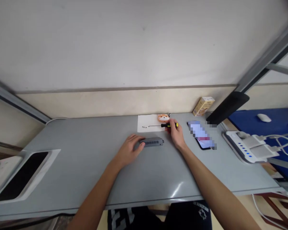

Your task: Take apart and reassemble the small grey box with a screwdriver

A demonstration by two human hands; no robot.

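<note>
My left hand (130,149) is closed on the left end of a dark grey vented box (153,142), which rests on the grey table. In my right hand (176,132) is a screwdriver (166,125) with a black and yellow handle. Its thin shaft points left across a white sheet of paper (147,119). By the screwdriver's tip, several tiny dark screws (145,127) lie on the paper. An orange and white case with an animal face (163,118) sits at the paper's right side, just beyond my right hand.
A phone (201,134) with a lit screen lies to the right. Behind it stand a small carton (203,106) and a black cylinder (226,110). A power strip (246,147) with plugged-in chargers sits at the right edge. On the left lies a black-screened device (23,175).
</note>
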